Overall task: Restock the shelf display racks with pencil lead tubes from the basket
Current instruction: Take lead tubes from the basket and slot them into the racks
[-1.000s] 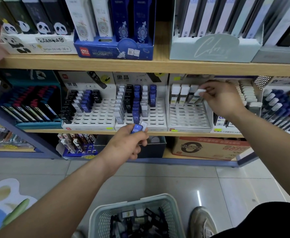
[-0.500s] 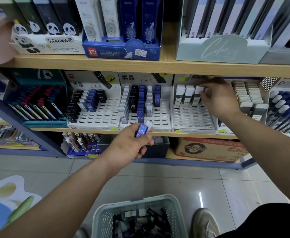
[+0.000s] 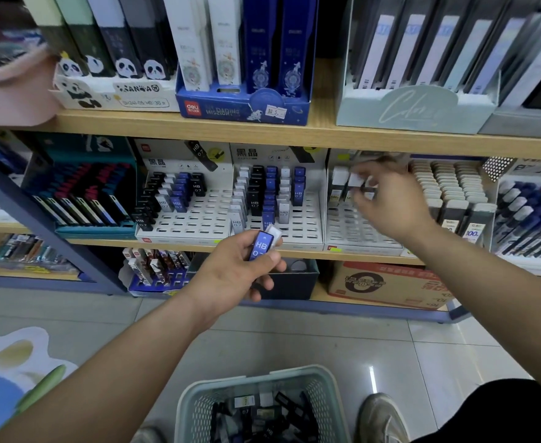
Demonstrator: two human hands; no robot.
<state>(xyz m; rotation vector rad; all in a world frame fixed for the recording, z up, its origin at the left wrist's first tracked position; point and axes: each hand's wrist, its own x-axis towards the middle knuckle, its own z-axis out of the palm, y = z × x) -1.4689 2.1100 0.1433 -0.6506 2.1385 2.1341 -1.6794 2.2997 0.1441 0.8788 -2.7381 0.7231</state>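
Three white slotted display racks stand side by side on the middle shelf: the left rack, the middle rack and the right rack. The left and middle ones hold rows of black, blue and grey lead tubes; the right one holds a few white-capped tubes in its back row. My left hand grips a blue HB 0.7 tube with a white tube behind it, just below the middle rack. My right hand is blurred, fingers spread over the right rack's back row. The pale green basket on the floor holds several tubes.
Stacked erasers and pens sit to the right of the racks. Pencil boxes line the upper shelf. A cardboard box stands on the bottom shelf. A blue upright slants at the left. My shoe is beside the basket.
My right hand has set the white tube into the right rack's back row and spread its fingers. My left hand has stayed below the middle rack with its tubes.
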